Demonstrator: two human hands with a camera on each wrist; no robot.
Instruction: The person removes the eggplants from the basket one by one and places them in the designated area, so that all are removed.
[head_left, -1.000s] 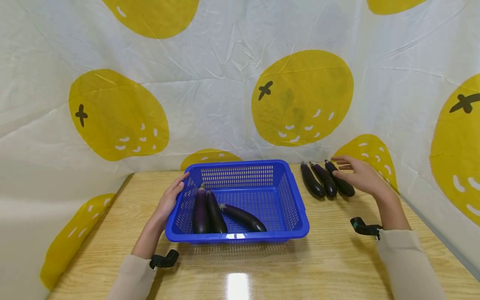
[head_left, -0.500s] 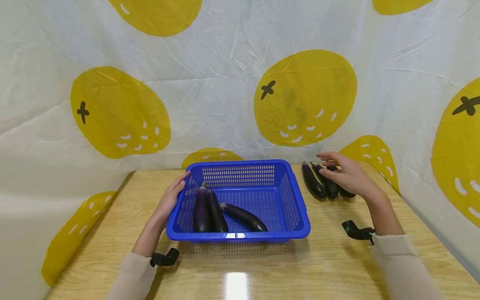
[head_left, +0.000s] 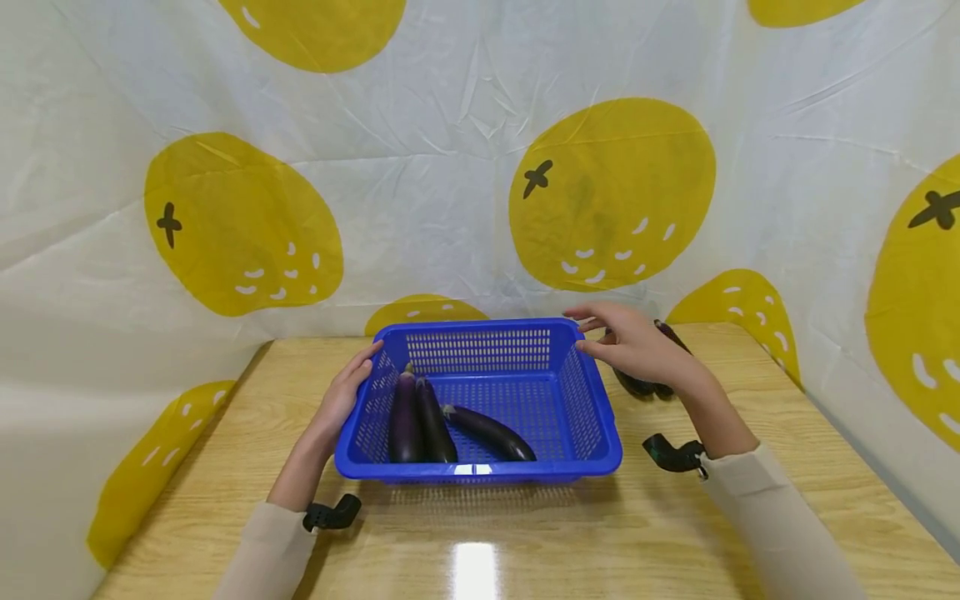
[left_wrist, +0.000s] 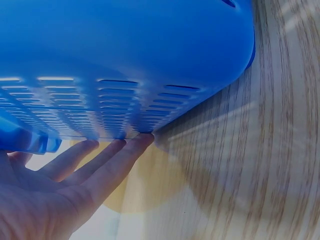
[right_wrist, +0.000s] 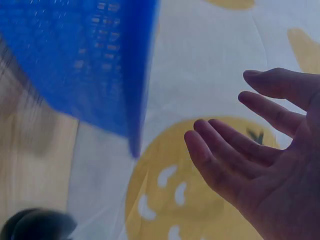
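Note:
A blue perforated plastic basket (head_left: 540, 472) stands on the wooden table. Three eggplants lie inside: two side by side, an upright-lying pair at the left (head_left: 405, 421), and one slanting eggplant (head_left: 491, 433) nearer the middle. My left hand (head_left: 341, 404) rests against the basket's left side. In the left wrist view, its straight fingers (left_wrist: 107, 172) touch the perforated outer wall. Beside the basket's back right corner hovers my right hand (head_left: 633, 342), fingers spread and holding nothing. Behind it, the eggplants (head_left: 637, 386) on the table are partly hidden.
A white curtain (head_left: 435, 225) printed with yellow fruit hangs close behind the table and along both sides. The wooden tabletop (head_left: 405, 542) extends in front of the basket. Black wrist cameras (head_left: 675, 454) project from both forearms.
My right hand has moved left, from above the rightmost table eggplant to the basket's back right corner. My left hand, the basket and the eggplants keep their places.

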